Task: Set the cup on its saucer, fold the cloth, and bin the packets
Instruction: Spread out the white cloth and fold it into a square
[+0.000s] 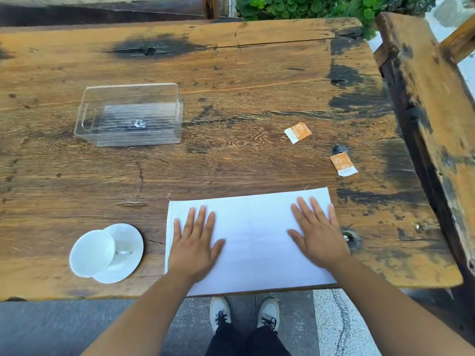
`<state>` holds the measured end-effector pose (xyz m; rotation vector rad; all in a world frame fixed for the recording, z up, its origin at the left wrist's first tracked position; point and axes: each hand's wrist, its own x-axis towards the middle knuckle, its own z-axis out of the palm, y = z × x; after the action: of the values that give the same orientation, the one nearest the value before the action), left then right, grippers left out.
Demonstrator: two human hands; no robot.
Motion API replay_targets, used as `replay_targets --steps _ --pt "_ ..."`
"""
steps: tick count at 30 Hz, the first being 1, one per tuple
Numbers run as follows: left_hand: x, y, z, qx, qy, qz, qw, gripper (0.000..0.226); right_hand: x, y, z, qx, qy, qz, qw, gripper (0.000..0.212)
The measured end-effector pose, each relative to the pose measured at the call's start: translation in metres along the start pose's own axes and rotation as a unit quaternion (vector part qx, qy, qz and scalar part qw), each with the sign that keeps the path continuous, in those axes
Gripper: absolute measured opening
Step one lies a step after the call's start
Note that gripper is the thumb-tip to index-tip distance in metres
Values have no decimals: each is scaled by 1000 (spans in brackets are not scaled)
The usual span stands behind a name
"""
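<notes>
A white cloth lies flat as a wide rectangle at the table's near edge. My left hand presses palm-down on its left part, fingers spread. My right hand lies flat on its right part in the same way. A white cup stands on a white saucer to the left of the cloth, sitting toward the saucer's left side. Two orange-and-white packets lie on the wood at the right: one farther away, the other nearer, just beyond the cloth's far right corner.
A clear plastic bin stands at the middle left of the worn wooden table. A wooden bench runs along the right side. Green plants grow beyond the far edge. My feet stand on paving below the near edge.
</notes>
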<state>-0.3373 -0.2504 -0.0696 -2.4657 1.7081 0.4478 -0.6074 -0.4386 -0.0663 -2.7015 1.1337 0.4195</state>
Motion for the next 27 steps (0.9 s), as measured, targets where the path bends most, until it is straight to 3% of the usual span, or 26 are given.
replay_targets --steps 3,6,9,12,13,16,18,20,23,25,27 --pt "1 2 -4 -9 -20 2 1000 74 1 11 -3 1 11 4 1000 71" --pt "1 3 -5 1 -33 3 999 75 -9 27 -13 49 23 113 992 75" --pt "3 11 -5 -7 -30 -11 999 76 -47 30 -26 201 38 281 938 63" --pt "5 18 -6 -21 -27 -7 999 76 -83 16 -33 327 44 354 875 44" --pt "5 19 -7 -18 -29 -3 999 76 -87 13 -36 395 40 374 838 39" --pt "7 20 -10 -15 -35 8 999 76 -81 16 -47 598 23 458 658 17" --pt "10 21 -11 -10 -39 14 999 76 -76 27 -56 651 0 485 584 7" --pt "16 26 -13 -5 -41 21 999 76 -77 40 -63 660 -5 474 583 18" --pt "34 42 -18 -15 -42 50 998 74 -79 58 -77 660 54 460 592 19" --pt "42 53 -20 -18 -38 68 997 72 -82 67 -85 624 117 448 629 16" --pt "42 60 -18 -19 -32 68 997 71 -85 69 -93 558 169 421 695 14"
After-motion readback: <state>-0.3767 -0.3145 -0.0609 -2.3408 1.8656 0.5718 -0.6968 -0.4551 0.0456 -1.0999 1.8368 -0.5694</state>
